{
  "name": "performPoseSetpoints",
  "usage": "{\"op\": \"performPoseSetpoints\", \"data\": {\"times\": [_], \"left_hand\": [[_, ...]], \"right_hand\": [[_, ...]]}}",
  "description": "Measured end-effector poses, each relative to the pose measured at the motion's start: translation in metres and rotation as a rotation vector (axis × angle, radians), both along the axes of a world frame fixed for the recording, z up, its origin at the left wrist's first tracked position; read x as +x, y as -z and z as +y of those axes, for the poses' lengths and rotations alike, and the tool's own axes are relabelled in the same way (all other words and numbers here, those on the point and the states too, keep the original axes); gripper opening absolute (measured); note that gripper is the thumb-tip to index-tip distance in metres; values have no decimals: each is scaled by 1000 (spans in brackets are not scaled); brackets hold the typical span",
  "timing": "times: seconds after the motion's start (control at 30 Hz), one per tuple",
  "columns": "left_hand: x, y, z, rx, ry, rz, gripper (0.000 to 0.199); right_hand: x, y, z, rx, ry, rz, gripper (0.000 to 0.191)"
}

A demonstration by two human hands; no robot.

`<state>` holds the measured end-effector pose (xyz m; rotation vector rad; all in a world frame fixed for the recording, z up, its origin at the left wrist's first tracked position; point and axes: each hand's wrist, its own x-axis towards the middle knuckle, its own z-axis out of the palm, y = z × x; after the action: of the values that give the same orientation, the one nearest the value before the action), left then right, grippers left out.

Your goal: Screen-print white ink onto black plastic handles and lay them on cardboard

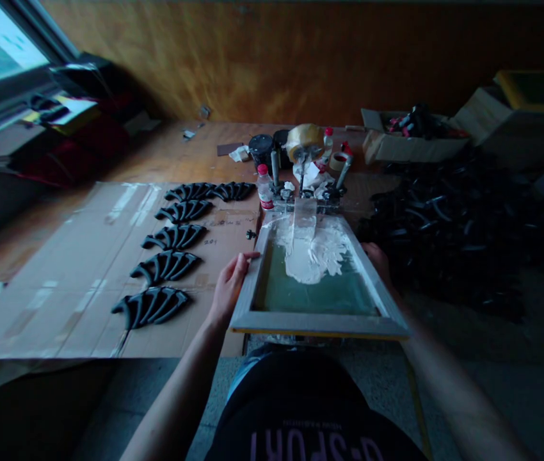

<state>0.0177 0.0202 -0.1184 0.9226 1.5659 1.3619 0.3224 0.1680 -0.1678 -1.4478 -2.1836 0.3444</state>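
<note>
A screen printing frame [320, 324] with grey rails is in front of my body. White ink [306, 262] is smeared thickly over the far half of its green mesh, and a clear squeegee blade [304, 221] stands in it. My left hand [230, 282] is closed at the left rail, its index finger lying against the outer side and its other fingers curled. Against the opposite rail, my right hand [378, 259] grips the side, with most of its fingers hidden. What lies beneath the frame is mostly hidden.
Curved black ribbed parts [157, 304] lie in a column on flattened cardboard [75, 256] at left. A dark heap of similar parts [454, 230] is on the right. Behind the frame stand metal clamps [342, 171], a tape roll [304, 141], a red-capped bottle [264, 186] and a carton [416, 148].
</note>
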Motion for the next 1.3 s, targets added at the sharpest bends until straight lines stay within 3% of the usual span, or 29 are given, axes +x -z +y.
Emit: {"op": "performPoseSetpoints", "data": {"times": [0.1, 0.2, 0.27, 0.37, 0.5, 0.6, 0.67, 0.87, 1.0, 1.1, 1.2, 1.3], "left_hand": [[2, 48, -15, -144, 49, -29, 60], [4, 92, -16, -200, 46, -30, 74], [3, 111, -13, -215, 52, 35, 72], [0, 122, -11, -232, 71, 119, 66], [-1, 122, -12, -240, 46, 133, 64], [1, 121, -12, -231, 14, 115, 63], [2, 119, -13, -230, 4, 116, 62], [4, 111, -11, -250, 15, 92, 64], [4, 108, -11, -256, 29, 34, 68], [2, 102, -11, -260, 35, 9, 69], [0, 79, -13, -238, 57, -29, 73], [-2, 39, -10, -179, 55, -58, 65]], "right_hand": [[-18, -23, 24, 153, 2, 29, 38], [-67, -39, 28, 209, -221, -71, 60], [-95, -41, 24, 122, -334, -201, 47], [-110, -32, 10, -43, -408, -374, 15], [-83, -18, -21, -16, -609, -427, 17], [-59, -20, -38, 3, -842, -431, 22], [-53, -25, -39, -32, -914, -418, 21], [-63, -20, -38, 82, -678, -319, 16], [-62, -17, -51, 63, -729, -339, 12], [-72, -30, -38, 7, -661, -259, 12], [-90, -49, -2, 14, -469, -179, 42], [-85, -70, 41, 64, -261, -127, 58]]}}
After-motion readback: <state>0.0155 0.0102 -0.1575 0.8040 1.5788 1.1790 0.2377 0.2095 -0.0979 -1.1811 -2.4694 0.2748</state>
